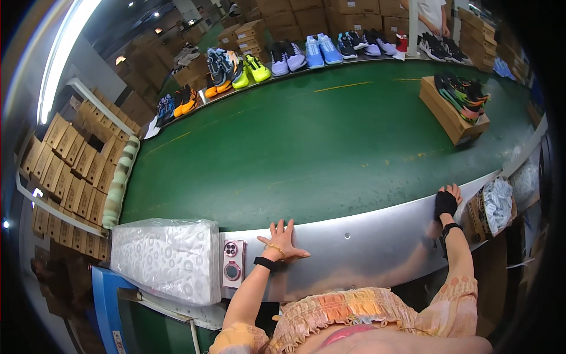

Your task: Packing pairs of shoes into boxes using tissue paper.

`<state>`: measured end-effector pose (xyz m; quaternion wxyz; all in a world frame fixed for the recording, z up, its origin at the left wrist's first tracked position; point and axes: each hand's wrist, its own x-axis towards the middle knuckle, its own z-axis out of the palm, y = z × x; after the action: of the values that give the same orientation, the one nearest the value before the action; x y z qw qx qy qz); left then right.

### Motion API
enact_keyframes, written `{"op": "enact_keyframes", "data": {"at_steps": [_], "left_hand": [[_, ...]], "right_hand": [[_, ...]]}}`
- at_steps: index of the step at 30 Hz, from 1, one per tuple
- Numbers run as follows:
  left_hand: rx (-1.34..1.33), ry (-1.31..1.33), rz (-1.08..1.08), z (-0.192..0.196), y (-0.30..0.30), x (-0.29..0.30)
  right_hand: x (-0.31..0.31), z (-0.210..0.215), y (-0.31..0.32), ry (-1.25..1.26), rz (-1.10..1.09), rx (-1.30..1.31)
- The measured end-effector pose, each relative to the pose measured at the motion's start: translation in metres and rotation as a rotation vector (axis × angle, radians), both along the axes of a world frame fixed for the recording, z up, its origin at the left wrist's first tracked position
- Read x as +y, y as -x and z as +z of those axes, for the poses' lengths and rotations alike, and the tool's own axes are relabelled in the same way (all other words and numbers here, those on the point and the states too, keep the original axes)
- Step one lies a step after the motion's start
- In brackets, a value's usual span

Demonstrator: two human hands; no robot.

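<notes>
The left grip (282, 241) is spread wide, empty, at the far edge of a silver tabletop (359, 255); the gloved right grip (448, 202) rests toward the right corner, hold unclear. A plastic-wrapped pack (165, 259) lies by the left edge, a phone (234, 258) beside it.

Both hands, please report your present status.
Left hand spread over metal ledge. Gloved right hand at its far edge. Phone close by left wrist.

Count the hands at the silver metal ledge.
2: the left hand, spread beside the pink phone, and the right hand, in a black fingerless glove, near the open carton. None seems hidden there.
</notes>
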<state>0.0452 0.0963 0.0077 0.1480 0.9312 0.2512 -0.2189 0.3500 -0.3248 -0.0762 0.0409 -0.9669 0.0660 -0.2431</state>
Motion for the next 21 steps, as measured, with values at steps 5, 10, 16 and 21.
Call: {"op": "enact_keyframes", "data": {"at_steps": [5,10,16,21], "left_hand": [[-0.001,-0.003,-0.003,-0.0021,0.0007,-0.0005],[0.004,-0.002,-0.003,-0.0023,-0.0009,-0.0012],[-0.007,0.008,-0.001,-0.0021,-0.0018,-0.0007],[0.0,0.008,-0.003,-0.0026,-0.0008,0.0006]], "right_hand": [[0.0002,0.0025,-0.0004,0.01,-0.021,0.022],[-0.0002,0.0045,-0.0008,0.011,-0.008,0.006],[-0.0037,-0.0028,-0.0034,0.023,0.009,-0.064],[-0.0025,-0.0023,-0.0031,0.029,0.005,-0.045]]}}
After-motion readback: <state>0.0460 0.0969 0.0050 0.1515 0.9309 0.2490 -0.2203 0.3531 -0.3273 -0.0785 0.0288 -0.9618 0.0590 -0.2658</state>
